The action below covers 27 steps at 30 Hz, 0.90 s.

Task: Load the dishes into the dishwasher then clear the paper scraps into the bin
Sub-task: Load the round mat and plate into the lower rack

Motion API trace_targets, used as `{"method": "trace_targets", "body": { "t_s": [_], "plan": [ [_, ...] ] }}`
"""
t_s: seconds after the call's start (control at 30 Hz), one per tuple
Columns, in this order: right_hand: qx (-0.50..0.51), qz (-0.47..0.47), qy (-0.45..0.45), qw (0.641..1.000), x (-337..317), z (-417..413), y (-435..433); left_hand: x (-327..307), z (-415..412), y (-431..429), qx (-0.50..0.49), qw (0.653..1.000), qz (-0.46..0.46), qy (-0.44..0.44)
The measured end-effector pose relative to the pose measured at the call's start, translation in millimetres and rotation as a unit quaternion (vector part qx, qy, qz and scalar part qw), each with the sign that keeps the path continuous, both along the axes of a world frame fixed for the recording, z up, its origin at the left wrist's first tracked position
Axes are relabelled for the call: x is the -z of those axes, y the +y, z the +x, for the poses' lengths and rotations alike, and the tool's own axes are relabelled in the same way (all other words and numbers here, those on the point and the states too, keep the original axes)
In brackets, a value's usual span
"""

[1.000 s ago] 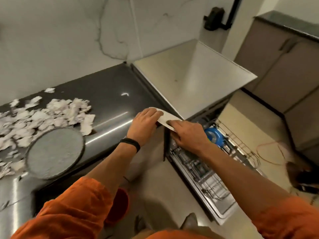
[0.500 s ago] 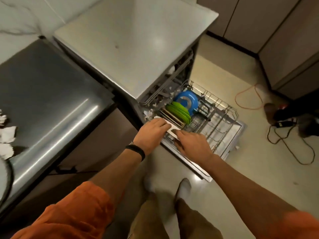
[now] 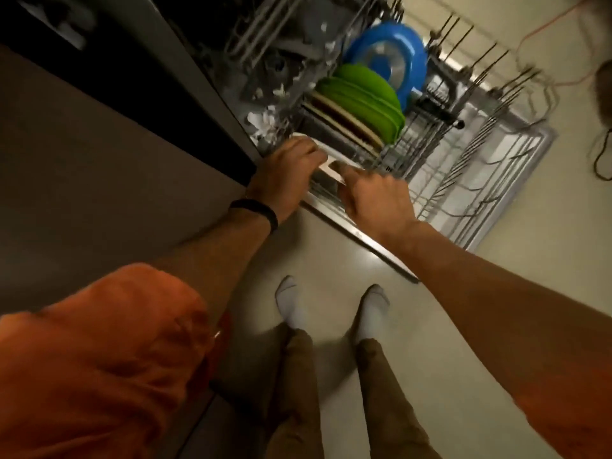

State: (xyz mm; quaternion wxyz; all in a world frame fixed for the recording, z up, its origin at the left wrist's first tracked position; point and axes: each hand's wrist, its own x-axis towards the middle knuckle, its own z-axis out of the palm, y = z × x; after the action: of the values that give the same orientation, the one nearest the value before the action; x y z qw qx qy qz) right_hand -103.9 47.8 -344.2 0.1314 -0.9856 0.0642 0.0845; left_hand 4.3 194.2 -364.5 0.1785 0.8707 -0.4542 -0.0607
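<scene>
While both arms reach down to the pulled-out lower rack (image 3: 490,167) of the dishwasher (image 3: 212,61), the left hand (image 3: 291,173) and the right hand (image 3: 374,200) hold a white plate (image 3: 341,154) between them at the rack's near left corner. The left fingers (image 3: 311,154) are curled over the plate's left rim. The right fingers (image 3: 344,168) pinch its near edge, with the rest of that hand closed below. The picture is blurred, so I cannot tell whether the plate already sits between the wires or is just above them.

Just behind the white plate, toward the rack's far edge, a few tan plates (image 3: 344,122) stand on edge. Behind them come the green plates (image 3: 364,94), then one blue plate (image 3: 387,51) with a pale centre; each row leans close against the next. The right half of the rack shows bare wire tines.

White paper scraps (image 3: 265,122) lie inside the machine by the rack's left edge, near the left hand.

A black wristband (image 3: 258,212) circles the left wrist, and an orange sleeve (image 3: 99,342) covers that upper arm. Two feet in white socks (image 3: 291,303) stand on the pale floor (image 3: 331,256) before the open door's edge. An orange cable (image 3: 546,28) runs over the floor beyond the rack's far right corner.
</scene>
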Motion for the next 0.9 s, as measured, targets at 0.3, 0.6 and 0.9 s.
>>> {"method": "trace_targets", "body": {
  "t_s": [0.3, 0.6, 0.9],
  "plan": [
    [0.007, -0.016, -0.017, 1.000, 72.5, 22.7, 4.9, 64.7, 28.6, 2.4, 0.016, 1.000, -0.025, -0.007],
    [0.011, -0.005, -0.006, 1.000, 86.4, 58.6, 3.3, 80.8, 60.0, -3.7, 0.010, 1.000, -0.017, -0.014],
    [0.066, 0.008, 0.063, 0.996, 93.3, 99.0, 1.1, 87.0, 82.5, -11.4, -0.023, 0.999, 0.013, -0.019]
  ]
}}
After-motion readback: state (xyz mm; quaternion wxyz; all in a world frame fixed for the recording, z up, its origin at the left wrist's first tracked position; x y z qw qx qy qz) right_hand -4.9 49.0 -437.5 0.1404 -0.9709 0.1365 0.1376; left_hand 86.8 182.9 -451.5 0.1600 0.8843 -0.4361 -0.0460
